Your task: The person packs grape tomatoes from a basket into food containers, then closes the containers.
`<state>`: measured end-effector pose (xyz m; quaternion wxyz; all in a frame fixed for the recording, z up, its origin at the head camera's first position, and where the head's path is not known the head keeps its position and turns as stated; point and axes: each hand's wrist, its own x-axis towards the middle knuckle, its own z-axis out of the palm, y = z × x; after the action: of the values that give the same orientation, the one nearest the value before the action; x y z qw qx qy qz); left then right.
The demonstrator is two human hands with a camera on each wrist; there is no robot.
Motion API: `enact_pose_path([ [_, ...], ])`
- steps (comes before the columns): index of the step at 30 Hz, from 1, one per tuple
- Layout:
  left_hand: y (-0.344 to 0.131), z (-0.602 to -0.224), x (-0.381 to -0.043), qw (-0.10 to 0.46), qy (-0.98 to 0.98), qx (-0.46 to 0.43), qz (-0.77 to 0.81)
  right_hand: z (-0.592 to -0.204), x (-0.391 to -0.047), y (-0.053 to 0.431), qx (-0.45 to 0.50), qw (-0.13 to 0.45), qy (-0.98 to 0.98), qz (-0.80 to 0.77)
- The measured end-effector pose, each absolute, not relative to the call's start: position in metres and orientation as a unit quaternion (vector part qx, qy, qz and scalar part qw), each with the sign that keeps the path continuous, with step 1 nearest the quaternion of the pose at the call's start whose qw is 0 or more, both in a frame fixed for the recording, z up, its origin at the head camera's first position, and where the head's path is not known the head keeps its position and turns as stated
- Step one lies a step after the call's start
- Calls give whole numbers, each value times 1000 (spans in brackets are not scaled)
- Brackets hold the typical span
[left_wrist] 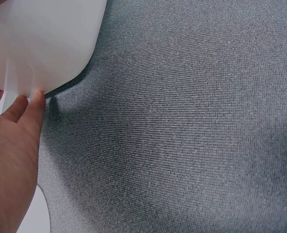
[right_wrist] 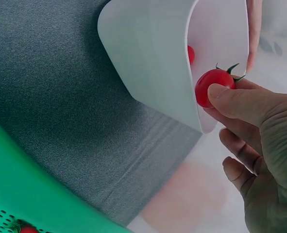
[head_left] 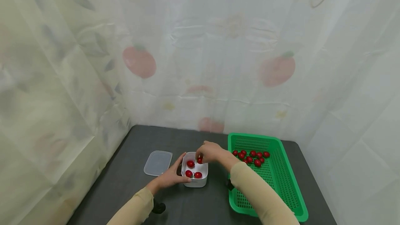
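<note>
Head view: one white container (head_left: 198,183), left hand (head_left: 170,177) gripping it; three tomatoes (head_left: 190,164) inside; right hand (head_left: 211,151) pinching one tomato (right_wrist: 209,80); one basket (head_left: 230,142).

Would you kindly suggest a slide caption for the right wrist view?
Right hand pinches a red tomato at the mouth of a white container.

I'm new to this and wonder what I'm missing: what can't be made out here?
Head view: the right sleeve hides part of the green basket, so any tomatoes beneath can't be counted.
Head view: the right hand partly covers its cherry tomato.
Left wrist: frame edges crop the white container; its wall hides the contents.
Right wrist: frame edges crop the basket.
</note>
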<state>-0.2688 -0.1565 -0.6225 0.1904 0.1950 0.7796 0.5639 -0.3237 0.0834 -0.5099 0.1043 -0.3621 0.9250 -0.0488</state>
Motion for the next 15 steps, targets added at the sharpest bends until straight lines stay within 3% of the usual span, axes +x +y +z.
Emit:
enact_pose_path([
  [15,-156,-622,-269,191,778,197,565,-515,-326,87,-361,118,925,-18],
])
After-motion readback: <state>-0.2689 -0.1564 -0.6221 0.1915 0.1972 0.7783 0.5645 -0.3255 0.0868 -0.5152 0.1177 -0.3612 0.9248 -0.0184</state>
